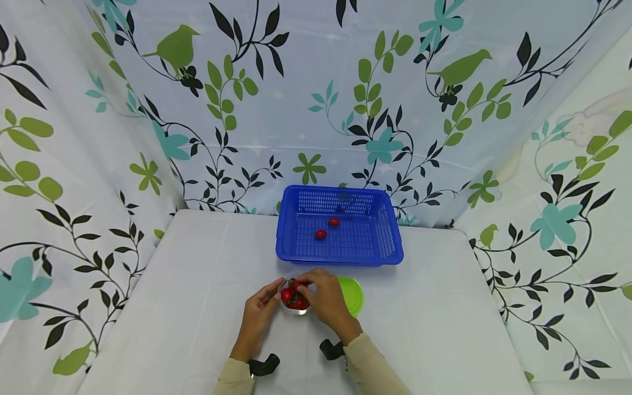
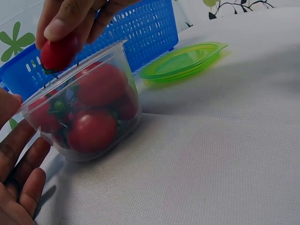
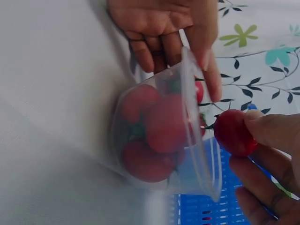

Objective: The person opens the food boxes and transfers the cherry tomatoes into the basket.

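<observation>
Over the mouth of a clear plastic container (image 1: 298, 311), my right hand (image 1: 327, 299) pinches a red cherry tomato (image 3: 234, 133) between thumb and fingers. The tomato's green stem end points toward the container in the right wrist view. Several cherry tomatoes (image 2: 101, 84) fill much of the container, some with green stems. On the container's left side, my left hand (image 1: 258, 317) rests with relaxed fingers against the wall and its thumb near the rim (image 3: 206, 173).
A green lid (image 1: 353, 296) lies on the white-covered table (image 1: 212, 285) just right of the container. Behind them stands a blue plastic basket (image 1: 340, 257) with two red tomatoes (image 1: 321, 234) on its floor. Patterned curtains (image 1: 306, 137) enclose the table's back and sides.
</observation>
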A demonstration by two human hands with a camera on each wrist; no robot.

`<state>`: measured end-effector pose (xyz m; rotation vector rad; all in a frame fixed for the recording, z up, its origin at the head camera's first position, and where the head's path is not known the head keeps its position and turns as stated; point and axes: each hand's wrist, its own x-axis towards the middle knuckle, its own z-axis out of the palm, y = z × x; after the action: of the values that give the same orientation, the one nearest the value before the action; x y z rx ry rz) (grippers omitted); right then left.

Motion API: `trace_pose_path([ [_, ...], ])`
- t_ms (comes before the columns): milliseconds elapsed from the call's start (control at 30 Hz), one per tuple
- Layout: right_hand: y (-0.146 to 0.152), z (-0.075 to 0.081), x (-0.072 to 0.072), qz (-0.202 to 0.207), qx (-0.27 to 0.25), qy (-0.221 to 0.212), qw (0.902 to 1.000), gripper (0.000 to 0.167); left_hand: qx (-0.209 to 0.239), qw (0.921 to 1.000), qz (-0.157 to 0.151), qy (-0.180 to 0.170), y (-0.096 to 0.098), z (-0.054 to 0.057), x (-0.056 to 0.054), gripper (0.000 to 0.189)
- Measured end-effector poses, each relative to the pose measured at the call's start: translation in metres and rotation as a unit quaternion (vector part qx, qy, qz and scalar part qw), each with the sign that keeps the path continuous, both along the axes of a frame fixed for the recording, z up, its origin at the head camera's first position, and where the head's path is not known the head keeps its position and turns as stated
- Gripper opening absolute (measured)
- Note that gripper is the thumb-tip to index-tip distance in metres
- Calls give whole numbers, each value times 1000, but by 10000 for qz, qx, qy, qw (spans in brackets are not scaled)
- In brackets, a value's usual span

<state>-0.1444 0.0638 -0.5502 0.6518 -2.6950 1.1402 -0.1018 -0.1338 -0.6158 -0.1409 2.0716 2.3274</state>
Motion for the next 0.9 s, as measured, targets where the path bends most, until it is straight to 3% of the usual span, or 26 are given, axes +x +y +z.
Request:
trace_pose_path([
  [267,8,17,0,-32,-613,-459,9971,20,-39,10000,6,-78,1,2,0,40],
  [633,18,37,-11,-194,-1237,-552,9906,22,13,9996,-5,-285,1,0,-1,39],
  [900,27,48,-23,-407,-1801,-680,9804,24,47,9995,-19,-298,0,0,-2,39],
])
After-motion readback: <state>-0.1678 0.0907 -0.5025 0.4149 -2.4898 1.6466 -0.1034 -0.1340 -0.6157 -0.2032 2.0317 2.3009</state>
